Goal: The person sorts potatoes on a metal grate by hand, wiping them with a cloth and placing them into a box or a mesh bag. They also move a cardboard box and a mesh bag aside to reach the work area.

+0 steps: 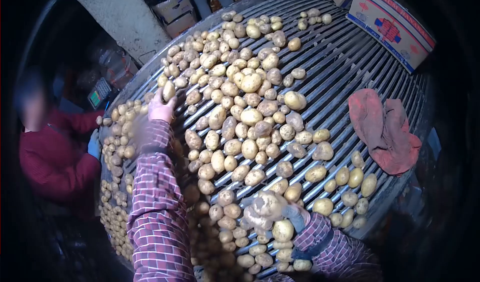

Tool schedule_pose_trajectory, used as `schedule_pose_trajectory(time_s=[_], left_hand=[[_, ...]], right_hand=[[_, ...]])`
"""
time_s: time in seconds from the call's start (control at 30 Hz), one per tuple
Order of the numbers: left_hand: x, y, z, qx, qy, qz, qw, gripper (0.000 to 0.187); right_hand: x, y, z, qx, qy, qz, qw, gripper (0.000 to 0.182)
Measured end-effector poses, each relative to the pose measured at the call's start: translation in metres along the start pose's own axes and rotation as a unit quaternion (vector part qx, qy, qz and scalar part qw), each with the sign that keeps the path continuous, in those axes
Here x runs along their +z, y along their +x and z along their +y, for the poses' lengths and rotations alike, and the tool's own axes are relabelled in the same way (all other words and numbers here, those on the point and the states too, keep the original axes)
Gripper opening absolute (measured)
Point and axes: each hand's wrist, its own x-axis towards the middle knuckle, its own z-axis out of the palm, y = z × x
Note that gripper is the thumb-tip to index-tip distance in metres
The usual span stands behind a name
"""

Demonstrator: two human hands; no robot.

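Many potatoes [250, 117] spread over slatted bench [345, 57]. Left hand [161, 107] fingers closed round one potato [169, 90] at far-left edge; right hand [265, 207] fingers clutching potatoes near front. Red cloth [385, 132] right.

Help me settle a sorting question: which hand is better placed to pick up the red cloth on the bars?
Probably the right hand: it is low on the roller table, nearer the red cloth. The left hand grips a potato at the far edge.
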Motion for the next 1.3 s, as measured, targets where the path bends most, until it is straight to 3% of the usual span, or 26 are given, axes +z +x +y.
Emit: schedule_pose_trajectory(time_s=[0.03,0.07,0.1,0.13,0.2,0.27,0.3,0.33,0.4,0.47,0.53,0.6,0.67,0.7,0.73,0.77,0.83,0.87,0.9,0.97,1.03,1.07,1.13,1.2,1.27,1.3], left_hand=[[-0.008,-0.016,0.002,-0.026,-0.082,0.057,0.995,0.054],[-0.016,-0.023,-0.004,-0.052,-0.373,-0.022,0.926,0.051],[-0.026,-0.038,-0.009,-0.128,-0.515,-0.089,0.843,0.051],[-0.034,-0.062,-0.015,-0.203,-0.639,-0.151,0.727,0.052],[-0.070,-0.130,0.020,-0.261,-0.778,-0.210,0.531,0.053],[-0.094,-0.185,0.060,-0.320,-0.838,-0.217,0.385,0.055],[-0.093,-0.211,0.069,-0.242,-0.866,-0.224,0.375,0.058],[-0.094,-0.232,0.078,-0.253,-0.878,-0.248,0.322,0.063],[-0.083,-0.272,0.092,-0.270,-0.880,-0.254,0.297,0.066],[-0.083,-0.309,0.115,-0.293,-0.864,-0.271,0.308,0.072],[-0.081,-0.339,0.128,-0.417,-0.812,-0.313,0.264,0.067],[-0.077,-0.369,0.134,-0.387,-0.777,-0.357,0.345,0.069],[-0.104,-0.388,0.160,-0.423,-0.753,-0.434,0.255,0.064],[-0.082,-0.406,0.167,-0.400,-0.736,-0.424,0.343,0.064],[-0.088,-0.413,0.174,-0.364,-0.726,-0.481,0.331,0.057],[-0.082,-0.439,0.173,-0.186,-0.662,-0.458,0.564,0.056],[-0.081,-0.460,0.177,-0.161,-0.642,-0.486,0.570,0.057],[-0.083,-0.456,0.184,-0.329,-0.686,-0.544,0.354,0.058],[-0.077,-0.468,0.185,-0.302,-0.669,-0.546,0.404,0.060],[-0.060,-0.493,0.180,-0.247,-0.622,-0.548,0.502,0.065],[-0.061,-0.500,0.189,-0.335,-0.632,-0.617,0.328,0.066],[-0.072,-0.506,0.201,-0.335,-0.610,-0.612,0.377,0.066],[-0.070,-0.517,0.201,-0.339,-0.596,-0.622,0.378,0.067],[-0.068,-0.528,0.204,-0.331,-0.589,-0.634,0.376,0.066],[-0.067,-0.535,0.209,-0.317,-0.579,-0.648,0.379,0.065],[-0.067,-0.539,0.213,-0.307,-0.572,-0.657,0.383,0.064]], right_hand=[[0.001,0.002,0.000,-0.006,-0.002,0.003,1.000,0.082],[0.002,0.002,-0.002,-0.015,-0.004,0.006,1.000,0.081],[0.003,-0.001,-0.003,-0.026,-0.006,0.010,1.000,0.080],[0.004,-0.005,-0.003,-0.034,-0.006,0.017,0.999,0.079],[0.008,-0.020,-0.003,-0.049,-0.002,0.032,0.998,0.078],[0.013,-0.031,-0.003,-0.065,0.004,0.044,0.997,0.076],[0.015,-0.035,-0.003,-0.075,0.004,0.048,0.996,0.075],[0.018,-0.040,-0.002,-0.085,0.005,0.053,0.995,0.074],[0.024,-0.056,-0.002,-0.110,0.014,0.066,0.992,0.072],[0.030,-0.078,-0.005,-0.132,0.030,0.079,0.988,0.070],[0.039,-0.110,-0.008,-0.153,0.049,0.101,0.982,0.069],[0.051,-0.161,-0.006,-0.178,0.087,0.153,0.968,0.067],[0.062,-0.215,-0.001,-0.215,0.121,0.201,0.948,0.057],[0.021,-0.235,0.017,-0.219,0.203,0.160,0.941,0.049],[0.012,-0.255,0.022,-0.272,0.145,0.116,0.944,0.046],[0.005,-0.276,0.027,-0.326,0.092,0.073,0.938,0.043],[-0.039,-0.337,0.072,-0.308,0.040,0.293,0.904,0.042],[-0.036,-0.351,0.081,-0.312,0.091,0.374,0.869,0.042],[-0.033,-0.366,0.090,-0.316,0.138,0.452,0.823,0.041],[-0.062,-0.394,0.118,-0.368,0.163,0.435,0.805,0.039],[-0.151,-0.432,0.173,-0.440,0.165,0.248,0.847,0.039],[-0.151,-0.451,0.173,-0.414,0.225,0.247,0.847,0.039],[-0.177,-0.474,0.172,-0.426,0.168,0.481,0.748,0.038],[-0.192,-0.488,0.148,-0.394,-0.025,0.714,0.578,0.041],[-0.240,-0.516,0.133,-0.270,-0.209,0.775,0.532,0.052],[-0.237,-0.514,0.115,-0.148,-0.306,0.814,0.470,0.058]])
